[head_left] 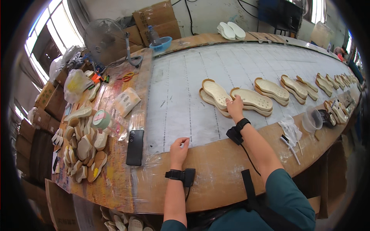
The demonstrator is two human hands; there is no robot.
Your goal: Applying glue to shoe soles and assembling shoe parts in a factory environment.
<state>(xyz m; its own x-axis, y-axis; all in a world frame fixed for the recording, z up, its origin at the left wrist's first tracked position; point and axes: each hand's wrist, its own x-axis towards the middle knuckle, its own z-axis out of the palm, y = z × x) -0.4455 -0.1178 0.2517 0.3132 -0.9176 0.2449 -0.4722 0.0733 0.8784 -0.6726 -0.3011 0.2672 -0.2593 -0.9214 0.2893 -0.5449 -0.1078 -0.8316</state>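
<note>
Along the white-covered surface (173, 84), paired soles (254, 98) are lying right of the frame's centre, where the right hand (235, 107) is touching them, its grip unclear, while the left hand (179, 151) is resting apart, loosely curled, lower centre, apparently a placing step calling for careful alignment.

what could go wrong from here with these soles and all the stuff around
The right hand is where two stacks of soles sit close together, so it might knock one askew.

The black cable hanging from the right wrist could snag or drag.

The heap at left is piled loosely, so a bump might make it slide.
</note>
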